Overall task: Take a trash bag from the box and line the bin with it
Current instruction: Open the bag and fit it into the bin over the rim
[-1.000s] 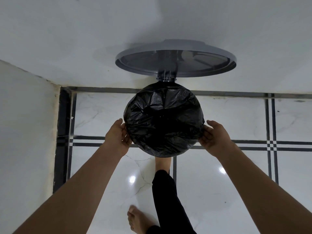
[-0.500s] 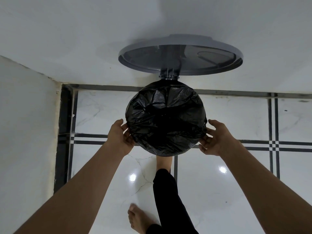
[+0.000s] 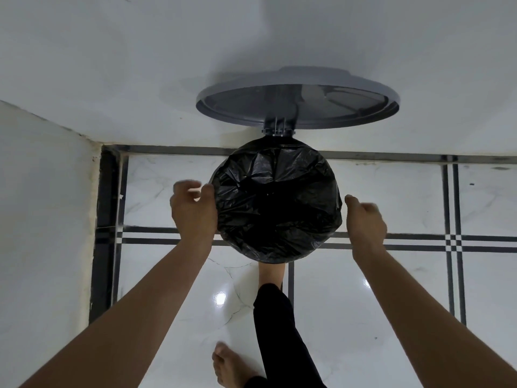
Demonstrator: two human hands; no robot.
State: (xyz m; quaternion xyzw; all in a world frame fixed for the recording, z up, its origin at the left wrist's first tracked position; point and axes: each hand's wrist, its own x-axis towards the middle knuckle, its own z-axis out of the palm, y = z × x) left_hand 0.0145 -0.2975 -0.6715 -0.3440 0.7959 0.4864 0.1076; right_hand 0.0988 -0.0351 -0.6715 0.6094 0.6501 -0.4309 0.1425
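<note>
A round bin stands on the floor against the wall, its mouth fully covered by a crinkled black trash bag (image 3: pixel 275 203) folded over the rim. The grey lid (image 3: pixel 296 105) stands raised behind it on its hinge. My left hand (image 3: pixel 193 208) hovers at the bag's left edge with fingers loosely curled and blurred, the thumb just touching the plastic. My right hand (image 3: pixel 363 219) is just off the bag's right edge with a small gap, holding nothing. The bin's body is hidden under the bag. No box is in view.
My bare foot (image 3: pixel 272 271) rests at the bin's front base, the leg in black trousers. My other foot (image 3: pixel 229 365) stands on the glossy white tiled floor (image 3: pixel 391 289). White walls close in behind and to the left (image 3: pixel 42 219).
Both hands have lifted off the bag's sides and moved slightly up and outward; they gripped the rim before. The bag stays on the bin and the lid stays raised.
</note>
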